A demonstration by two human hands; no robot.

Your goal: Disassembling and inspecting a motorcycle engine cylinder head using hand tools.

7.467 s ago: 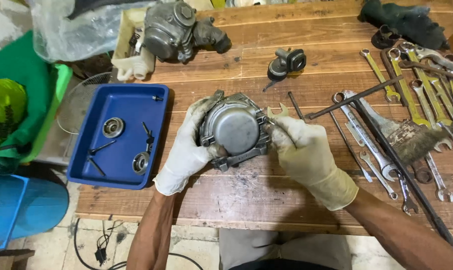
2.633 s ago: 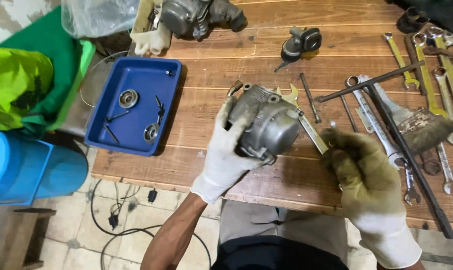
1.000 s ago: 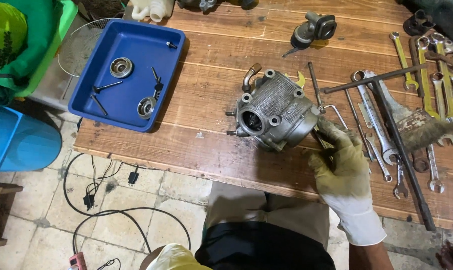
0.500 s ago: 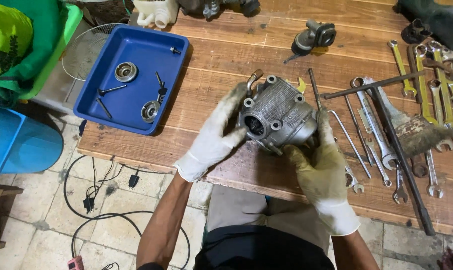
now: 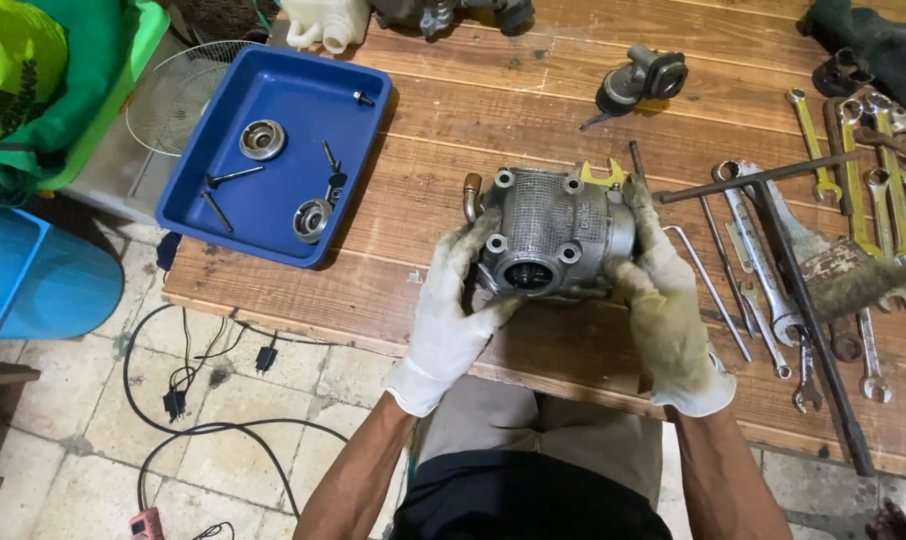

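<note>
Both gloved hands have closed in a little on the grey metal engine casing [image 5: 558,235] since half a second ago, and a second ago only the right one was on it while the left was out of sight. Now the left hand [image 5: 453,305], in a white glove, cups the casing's left side, its fingers curled up against the near corner and its thumb under the lower edge; its grip is closed on the casing. On the other side the right hand [image 5: 663,300], in a dirtier yellowish glove, wraps the casing's right end with its fingers reaching up over the top edge, and its grip is likewise closed on the casing. Between the two hands the casing sits near the front edge of the wooden table [image 5: 453,120], with a round opening facing the camera and bolt holes at its corners; whether it rests on the planks or is lifted just clear I cannot tell. A yellow open-end spanner [image 5: 598,172] peeks out from behind its top edge. To the left lies a blue tray [image 5: 283,95] holding two round metal parts, a few thin pins and a small bolt. A small dark part with a round end [image 5: 645,80] lies farther back on the table. To the right, a row of spanners [image 5: 863,170], a long T-handled bar [image 5: 773,200] and a wire brush [image 5: 843,275] are spread on the planks, well apart from the casing.
</note>
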